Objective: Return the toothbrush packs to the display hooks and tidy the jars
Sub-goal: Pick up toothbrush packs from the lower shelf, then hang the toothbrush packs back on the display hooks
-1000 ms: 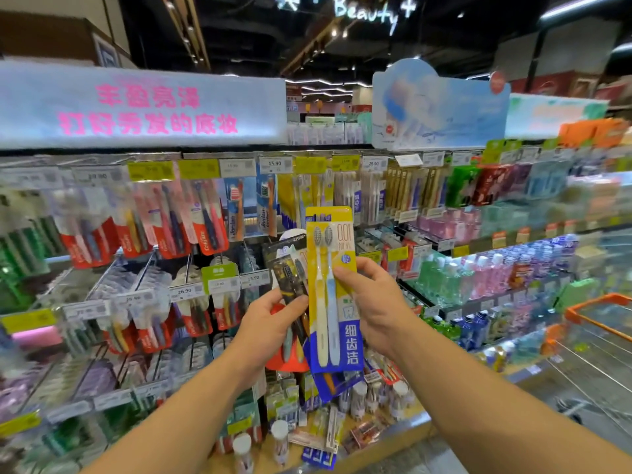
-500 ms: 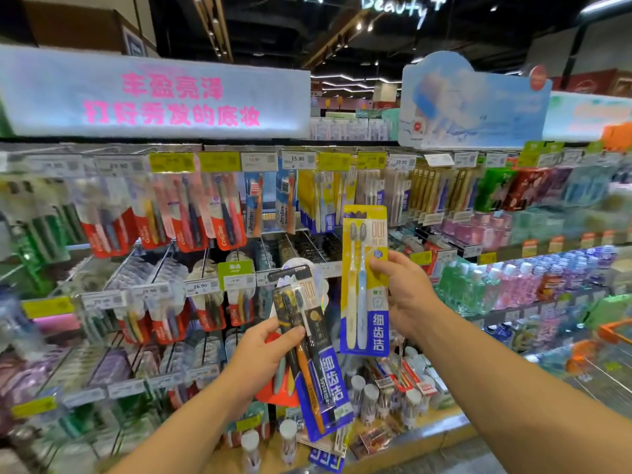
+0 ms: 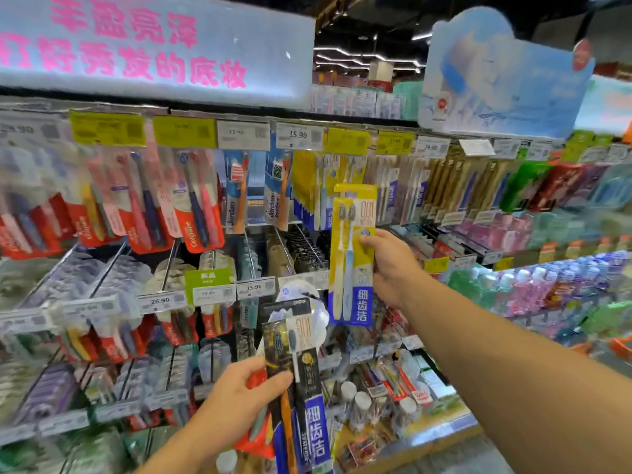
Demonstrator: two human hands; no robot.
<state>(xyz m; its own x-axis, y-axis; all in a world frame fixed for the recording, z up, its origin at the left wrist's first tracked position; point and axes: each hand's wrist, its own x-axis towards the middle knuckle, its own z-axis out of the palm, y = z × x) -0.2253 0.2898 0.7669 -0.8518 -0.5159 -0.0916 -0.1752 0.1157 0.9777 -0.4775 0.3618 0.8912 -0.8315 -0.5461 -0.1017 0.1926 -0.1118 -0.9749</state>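
We judge rehanging in hand: right hand (image 3: 390,265) pinches the yellow pack (image 3: 352,254) below matching packs (image 3: 309,189); left hand (image 3: 239,401) clasps several packs (image 3: 304,388). Next, its hole must meet the hook.

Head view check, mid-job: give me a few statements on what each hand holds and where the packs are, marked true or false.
1. The right hand holds a yellow toothbrush pack. True.
2. The yellow pack already hangs on a hook. False: it is held in front of the display.
3. The left hand is empty. False: it grips several packs, a black pack in front.
4. White-capped jars stand on the bottom shelf. True.
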